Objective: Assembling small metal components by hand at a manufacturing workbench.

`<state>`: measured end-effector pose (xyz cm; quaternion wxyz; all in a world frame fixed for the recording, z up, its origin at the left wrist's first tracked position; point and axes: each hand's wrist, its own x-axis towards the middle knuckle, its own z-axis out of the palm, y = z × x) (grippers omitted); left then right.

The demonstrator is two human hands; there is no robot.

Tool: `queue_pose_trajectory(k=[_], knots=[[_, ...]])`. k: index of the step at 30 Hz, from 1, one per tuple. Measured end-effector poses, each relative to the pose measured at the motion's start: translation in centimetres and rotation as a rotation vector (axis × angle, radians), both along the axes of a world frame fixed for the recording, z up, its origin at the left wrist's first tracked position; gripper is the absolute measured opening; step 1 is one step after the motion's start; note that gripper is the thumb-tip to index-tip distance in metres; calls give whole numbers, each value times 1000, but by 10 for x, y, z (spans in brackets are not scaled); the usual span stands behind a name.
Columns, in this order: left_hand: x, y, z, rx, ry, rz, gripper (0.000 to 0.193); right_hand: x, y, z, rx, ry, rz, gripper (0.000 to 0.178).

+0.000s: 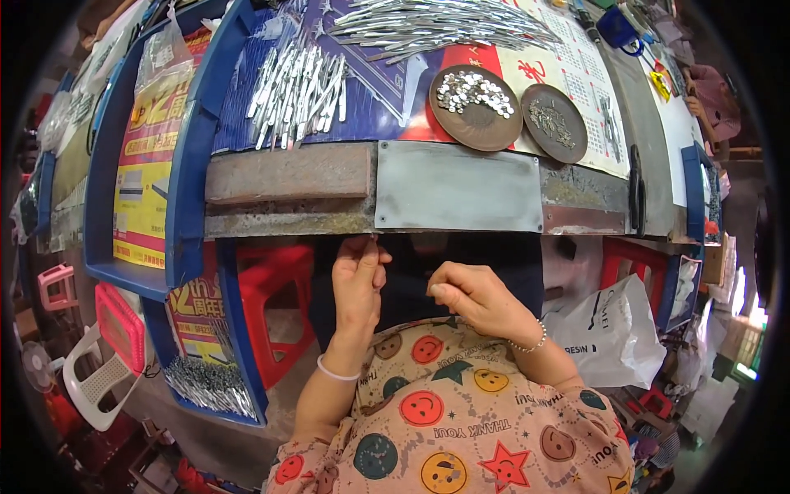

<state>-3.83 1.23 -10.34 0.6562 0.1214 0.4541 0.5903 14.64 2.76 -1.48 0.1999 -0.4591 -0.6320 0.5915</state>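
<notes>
My left hand [360,276] is raised just below the bench's front edge, fingertips pinched together; whatever sits between them is too small to make out. To its right my right hand [476,295] is curled, thumb against the bent fingers, and its inside is hidden. Both are close to a flat grey metal plate [457,188] fixed at the bench edge. Beyond the plate stands a round brown dish [477,132] holding small shiny discs [476,92]. A second brown dish [568,151] contains tiny metal pieces [550,123].
Left of the plate lies a brown block [288,174]. Behind it are slim metal strips [298,95], with a larger heap [436,26] farther back. Blue trays [185,181] line the left side. A black pen-like tool [634,189] and a white bag [613,333] are at right.
</notes>
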Motion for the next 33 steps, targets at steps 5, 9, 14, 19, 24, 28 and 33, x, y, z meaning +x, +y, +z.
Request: queue_pose_trajectory(k=[5, 9, 14, 19, 24, 28, 33], knots=[[9, 2, 3, -18, 26, 57, 12, -6, 3, 0, 101, -85, 139, 23], [12, 4, 5, -29, 34, 94, 10, -11, 3, -13, 125, -48, 205, 23], [10, 8, 10, -68, 66, 76, 8, -12, 1, -19, 139, -82, 322, 21], [9, 10, 12, -72, 65, 59, 8, -12, -3, -16, 151, -88, 357, 21], [2, 6, 7, -41, 102, -29, 8, -7, -5, -9, 199, -113, 333, 21], [2, -15, 23, -39, 181, -144, 11, 0, -5, -7, 256, -63, 145, 16], [16, -30, 64, 132, 287, -189, 20, -4, -6, 1, 281, 42, -87, 14]])
